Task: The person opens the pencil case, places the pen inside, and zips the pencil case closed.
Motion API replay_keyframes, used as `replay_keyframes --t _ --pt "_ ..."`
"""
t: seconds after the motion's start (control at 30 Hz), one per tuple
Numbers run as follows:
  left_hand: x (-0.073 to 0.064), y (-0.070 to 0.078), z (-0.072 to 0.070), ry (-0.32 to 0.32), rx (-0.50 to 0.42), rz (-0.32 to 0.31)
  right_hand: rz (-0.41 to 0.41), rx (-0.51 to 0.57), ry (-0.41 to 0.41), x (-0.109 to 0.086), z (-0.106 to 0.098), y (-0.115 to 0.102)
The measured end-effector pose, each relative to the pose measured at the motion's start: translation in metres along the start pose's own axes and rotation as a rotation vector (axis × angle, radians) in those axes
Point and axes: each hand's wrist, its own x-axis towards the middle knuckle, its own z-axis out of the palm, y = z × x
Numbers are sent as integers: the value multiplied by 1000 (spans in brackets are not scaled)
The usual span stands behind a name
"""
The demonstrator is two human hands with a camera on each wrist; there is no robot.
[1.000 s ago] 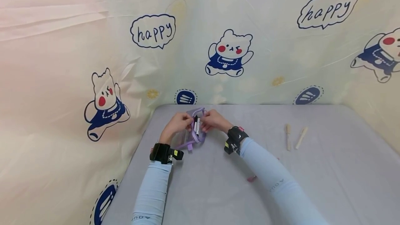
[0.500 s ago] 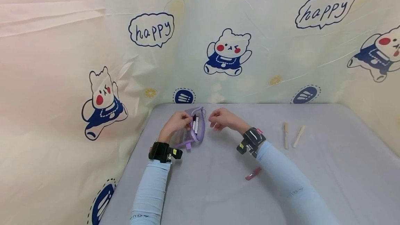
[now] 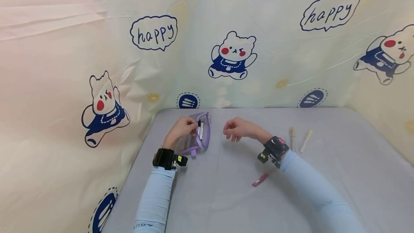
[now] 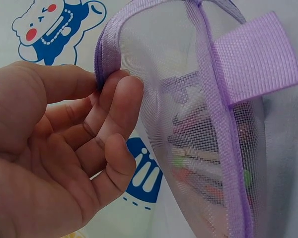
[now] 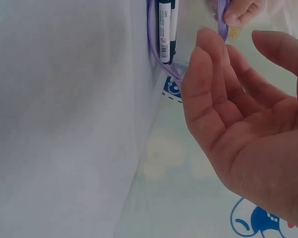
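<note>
I have the mesh pouch [image 4: 221,119] at the far left part of the grey table [image 3: 207,204], trimmed in purple, its mouth gaping toward the right side of my head view. The left hand [image 3: 181,128] is clamped on the pouch: in my left wrist feed, thumb and forefinger pinch the purple zip edge [image 4: 100,64], while the other fingers bend beside the mesh without gripping anything. A wide purple tab [image 4: 260,59] juts from the seam on the near side. Just inside the mouth I make out two marker pens [image 5: 165,32] lying alongside each other, white-bodied with dark ends; through the mesh I get more slender, coloured contents, too blurred for me to name. The right hand [image 3: 240,128] hangs in the air to the right of the pouch, near it but not touching, its fingers loosely bent and the thumb apart from them, with nothing in its grasp. Nearer to me on the table, a slim red item [image 3: 260,180] lies at a slant, its far end running toward the right sleeve [image 3: 320,193]; I can't tell what it is. Farther right, two beige pens [image 3: 306,141] lie near each other, the left one partly covered at its near end by the right arm. Both wrists carry a black strapped camera, and behind the table my view fills with a pale cloth backdrop [image 3: 194,64] printed with bears and "happy" bubbles.
</note>
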Motion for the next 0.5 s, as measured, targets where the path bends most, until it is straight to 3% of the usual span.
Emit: replay_keyframes --t 0.5 --pt "2 -2 0 -5 25 21 -28 -188 -72 -34 -8 2"
